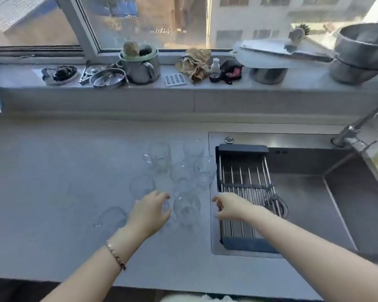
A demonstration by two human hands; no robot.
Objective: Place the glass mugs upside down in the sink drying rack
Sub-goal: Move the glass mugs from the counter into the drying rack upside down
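Note:
Several clear glass mugs stand close together on the grey counter (52, 182), just left of the sink. The nearest mug (187, 211) sits between my two hands. Another mug (112, 216) stands apart at the left. My left hand (150, 211) hovers beside the nearest mug with fingers apart, partly covering a further glass. My right hand (231, 207) is spread over the left edge of the drying rack (244, 192), holding nothing. The rack has metal bars and dark ends and spans the sink's left part. One mug (278, 205) lies in it at the right.
The steel sink (314, 192) fills the right side, with a faucet (358, 125) at the far right. The window ledge behind holds a metal kettle (140, 66), bowls, cloths, a small bottle and stacked pots (362, 53).

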